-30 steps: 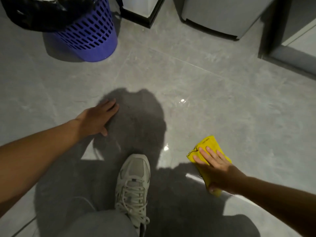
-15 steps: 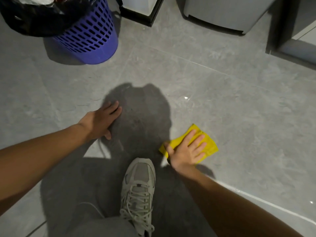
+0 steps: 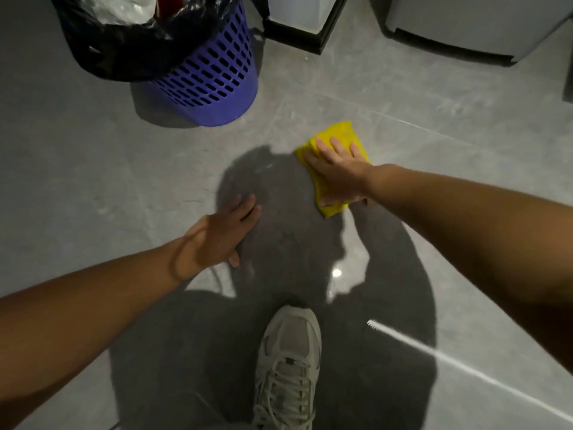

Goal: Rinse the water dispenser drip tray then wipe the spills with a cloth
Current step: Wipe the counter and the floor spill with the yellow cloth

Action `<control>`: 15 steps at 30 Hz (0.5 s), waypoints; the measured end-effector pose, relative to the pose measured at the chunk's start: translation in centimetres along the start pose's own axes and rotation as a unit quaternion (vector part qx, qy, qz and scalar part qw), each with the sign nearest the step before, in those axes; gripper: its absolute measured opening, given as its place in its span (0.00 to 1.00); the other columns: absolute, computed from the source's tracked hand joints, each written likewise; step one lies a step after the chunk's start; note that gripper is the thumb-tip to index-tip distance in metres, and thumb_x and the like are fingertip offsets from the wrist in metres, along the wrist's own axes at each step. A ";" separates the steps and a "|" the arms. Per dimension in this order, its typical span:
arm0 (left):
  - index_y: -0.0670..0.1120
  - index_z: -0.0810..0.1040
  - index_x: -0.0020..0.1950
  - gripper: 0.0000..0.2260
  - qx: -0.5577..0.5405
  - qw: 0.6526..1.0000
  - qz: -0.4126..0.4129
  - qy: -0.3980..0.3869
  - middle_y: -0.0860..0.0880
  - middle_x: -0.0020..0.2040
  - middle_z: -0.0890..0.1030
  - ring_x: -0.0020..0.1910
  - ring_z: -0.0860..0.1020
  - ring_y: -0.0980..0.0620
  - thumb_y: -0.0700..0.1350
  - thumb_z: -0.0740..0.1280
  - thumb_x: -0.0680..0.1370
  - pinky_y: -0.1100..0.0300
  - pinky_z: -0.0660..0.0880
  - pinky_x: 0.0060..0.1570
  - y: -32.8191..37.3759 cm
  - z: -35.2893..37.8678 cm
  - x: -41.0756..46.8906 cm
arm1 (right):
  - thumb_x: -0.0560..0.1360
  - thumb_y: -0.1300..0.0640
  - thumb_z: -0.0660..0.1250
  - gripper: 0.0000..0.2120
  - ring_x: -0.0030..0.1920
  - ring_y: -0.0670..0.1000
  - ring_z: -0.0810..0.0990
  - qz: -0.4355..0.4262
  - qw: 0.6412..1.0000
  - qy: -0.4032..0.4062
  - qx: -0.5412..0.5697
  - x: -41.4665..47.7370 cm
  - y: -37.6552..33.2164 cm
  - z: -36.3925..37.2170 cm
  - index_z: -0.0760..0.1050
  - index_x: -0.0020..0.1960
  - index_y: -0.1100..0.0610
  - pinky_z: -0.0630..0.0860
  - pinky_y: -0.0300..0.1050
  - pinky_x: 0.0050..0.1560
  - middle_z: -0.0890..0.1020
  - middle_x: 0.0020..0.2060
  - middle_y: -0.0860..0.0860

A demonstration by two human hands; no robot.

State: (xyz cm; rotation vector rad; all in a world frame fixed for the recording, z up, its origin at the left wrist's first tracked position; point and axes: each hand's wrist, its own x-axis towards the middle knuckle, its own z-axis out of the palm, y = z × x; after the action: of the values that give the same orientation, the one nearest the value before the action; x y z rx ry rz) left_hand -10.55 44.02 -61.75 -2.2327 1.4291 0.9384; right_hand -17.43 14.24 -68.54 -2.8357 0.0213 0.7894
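Open grey floor (image 3: 434,187) right of the cloth (image 3: 338,135) — blocked beyond by purple bin (image 3: 214,85), black-edged base (image 3: 297,32) and grey unit (image 3: 465,26)

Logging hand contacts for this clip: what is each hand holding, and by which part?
The right hand presses flat on the middle of the yellow cloth. The left hand holds nothing, resting on the floor.

Glossy grey tiled floor (image 3: 434,125); purple bin (image 3: 214,79)
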 end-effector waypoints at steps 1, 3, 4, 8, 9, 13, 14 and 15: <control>0.43 0.42 0.84 0.58 -0.005 1.000 0.001 -0.001 0.41 0.85 0.39 0.84 0.42 0.39 0.52 0.80 0.70 0.51 0.56 0.80 0.0 0.1 0.0 | 0.68 0.31 0.73 0.58 0.81 0.65 0.43 -0.068 0.996 -0.018 -0.054 -0.1 0.2 -0.4 0.40 0.83 0.45 0.50 0.70 0.76 0.42 0.83 0.55; 0.43 0.41 0.84 0.59 -0.010 1.000 0.000 0.006 0.42 0.85 0.39 0.84 0.42 0.40 0.53 0.80 0.70 0.53 0.54 0.80 -0.2 0.4 -0.1 | 0.66 0.29 0.72 0.59 0.81 0.67 0.48 -0.188 0.972 -0.048 -0.136 -1.4 0.9 -0.8 0.43 0.84 0.48 0.56 0.69 0.74 0.46 0.83 0.58; 0.43 0.42 0.84 0.58 -0.013 1.000 0.000 0.011 0.42 0.85 0.39 0.84 0.42 0.41 0.54 0.80 0.69 0.54 0.54 0.80 -0.3 0.4 -0.2 | 0.66 0.27 0.71 0.58 0.80 0.68 0.50 -0.223 0.959 -0.060 -0.162 -2.6 1.4 -0.6 0.44 0.84 0.49 0.58 0.69 0.73 0.48 0.83 0.59; 0.44 0.41 0.84 0.58 -0.027 1.000 0.001 0.007 0.43 0.85 0.38 0.84 0.41 0.42 0.54 0.80 0.70 0.56 0.51 0.80 -0.6 0.5 -0.2 | 0.68 0.23 0.64 0.57 0.82 0.63 0.43 -0.184 0.962 -0.093 -0.181 -8.9 4.2 2.2 0.40 0.83 0.46 0.55 0.68 0.76 0.41 0.83 0.55; 0.44 0.41 0.84 0.58 -0.021 1.000 -0.003 0.002 0.43 0.85 0.38 0.84 0.41 0.42 0.54 0.79 0.70 0.56 0.50 0.80 -0.6 0.5 -0.1 | 0.68 0.23 0.63 0.57 0.82 0.63 0.41 -0.160 0.968 -0.098 -0.165 -10.5 4.7 3.3 0.38 0.83 0.45 0.52 0.67 0.77 0.39 0.83 0.54; 0.45 0.42 0.85 0.59 -0.012 1.000 -0.019 -0.012 0.43 0.85 0.40 0.84 0.44 0.43 0.57 0.80 0.69 0.55 0.51 0.80 -0.6 0.5 0.4 | 0.70 0.21 0.57 0.55 0.79 0.59 0.32 -0.068 0.987 -0.090 -0.118 -17.3 5.6 7.8 0.27 0.79 0.43 0.41 0.63 0.78 0.30 0.79 0.52; 0.46 0.43 0.85 0.59 -0.004 1.000 -0.025 -0.015 0.43 0.85 0.41 0.84 0.46 0.43 0.58 0.80 0.68 0.54 0.53 0.80 -0.5 0.4 0.6 | 0.70 0.21 0.54 0.54 0.79 0.60 0.32 -0.044 0.990 -0.082 -0.102 -19.0 5.4 9.0 0.27 0.79 0.44 0.40 0.63 0.78 0.31 0.79 0.53; 0.46 0.44 0.85 0.60 0.005 0.999 -0.032 -0.016 0.44 0.86 0.42 0.84 0.49 0.43 0.60 0.80 0.67 0.53 0.55 0.80 -0.4 0.3 0.7 | 0.70 0.21 0.51 0.52 0.79 0.61 0.33 -0.019 0.995 -0.065 -0.078 -20.8 5.0 10.1 0.29 0.80 0.45 0.42 0.65 0.79 0.34 0.81 0.54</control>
State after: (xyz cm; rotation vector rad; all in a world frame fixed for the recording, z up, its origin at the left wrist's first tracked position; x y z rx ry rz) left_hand -10.11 43.92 -62.49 -2.2316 1.3374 0.9389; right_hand -40.73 10.54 -67.30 -2.9124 -0.1166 1.0062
